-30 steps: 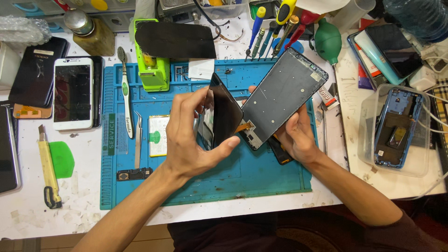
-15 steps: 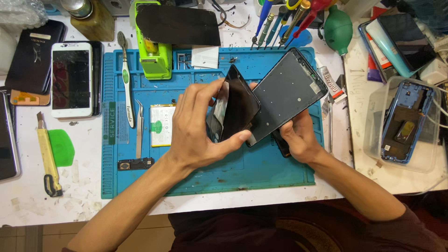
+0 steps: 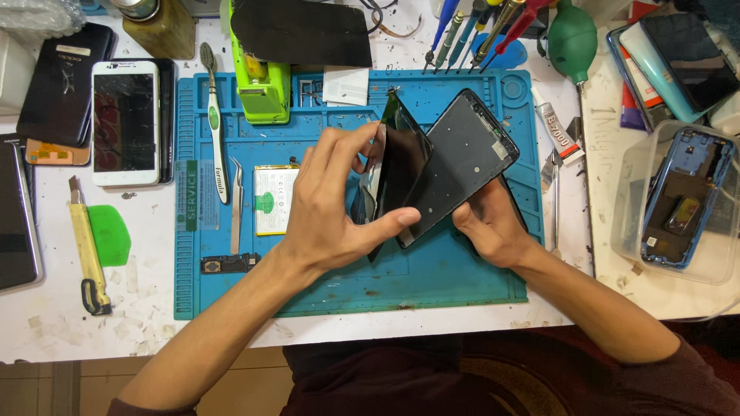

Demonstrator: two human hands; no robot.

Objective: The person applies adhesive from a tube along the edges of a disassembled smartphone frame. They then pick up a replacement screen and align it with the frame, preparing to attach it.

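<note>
A mat point(image 3: 462, 277) lies on the table point(image 3: 54, 323), with a battery point(image 3: 274, 199) and tweezers point(image 3: 236, 204) on its left part. Phones point(image 3: 123, 122) lie left of the mat, a knife point(image 3: 85, 246) in front of them. A tub point(image 3: 678, 202) sits right of the mat, holding a phone shell point(image 3: 684, 192).

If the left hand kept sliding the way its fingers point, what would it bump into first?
The left hand points up and to the right, and its fingers already touch the black screen panel. Just past that is the dark phone frame held by the right hand. Depth is hard to judge from above.
</note>
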